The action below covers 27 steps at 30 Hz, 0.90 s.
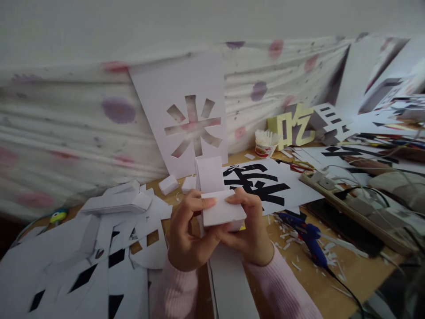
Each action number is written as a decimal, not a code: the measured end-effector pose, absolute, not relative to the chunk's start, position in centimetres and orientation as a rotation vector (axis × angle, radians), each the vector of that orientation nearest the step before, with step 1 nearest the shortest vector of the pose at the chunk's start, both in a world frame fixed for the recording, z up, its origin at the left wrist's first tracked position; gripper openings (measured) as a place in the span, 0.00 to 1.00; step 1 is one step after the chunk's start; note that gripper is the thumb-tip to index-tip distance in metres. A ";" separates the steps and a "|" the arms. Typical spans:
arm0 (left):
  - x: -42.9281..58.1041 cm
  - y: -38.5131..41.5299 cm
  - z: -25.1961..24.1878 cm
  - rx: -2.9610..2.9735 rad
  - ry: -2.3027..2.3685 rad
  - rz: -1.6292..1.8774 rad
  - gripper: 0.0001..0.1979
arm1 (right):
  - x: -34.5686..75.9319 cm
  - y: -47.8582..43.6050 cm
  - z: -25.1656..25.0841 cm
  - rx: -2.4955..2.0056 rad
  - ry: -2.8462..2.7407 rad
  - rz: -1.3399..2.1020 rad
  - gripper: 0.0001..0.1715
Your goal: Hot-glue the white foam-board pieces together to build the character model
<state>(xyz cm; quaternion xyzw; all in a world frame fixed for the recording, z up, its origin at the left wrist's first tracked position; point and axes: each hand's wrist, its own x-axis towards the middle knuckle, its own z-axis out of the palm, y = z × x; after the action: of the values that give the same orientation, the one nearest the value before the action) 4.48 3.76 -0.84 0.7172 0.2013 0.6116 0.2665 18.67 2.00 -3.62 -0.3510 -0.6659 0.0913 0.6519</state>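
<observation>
Both my hands grip a white foam-board piece (223, 210) that looks like a small hollow box form with a flat top panel. My left hand (186, 237) pinches its left side, with fingertips on the top and the thumb at the near edge. On the right side, my right hand (251, 232) presses in the same way. An upright white board strip (210, 173) rises just behind; whether it joins the held piece I cannot tell. Beneath my wrists lies a long white board (230, 283). A blue glue gun (308, 239) rests to the right.
A white sheet with a cut-out character (189, 75) leans on the wall. A printed black-character sheet (299, 188), a cup of white strips (264, 148) and a yellow character form (300, 126) are behind right. White offcuts (49, 261) cover the left; a power strip (358, 212) lies right.
</observation>
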 end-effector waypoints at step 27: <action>7.3 4.5 -0.7 1.758 0.529 1.900 0.16 | 18.1 3.2 -3.7 -0.679 -1.469 0.195 0.29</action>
<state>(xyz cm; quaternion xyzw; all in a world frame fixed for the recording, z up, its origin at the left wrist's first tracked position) 7.33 4.54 -0.73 0.6446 0.1939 0.6970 0.2473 18.14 3.25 -3.71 -0.3032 -0.6557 0.0872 0.6860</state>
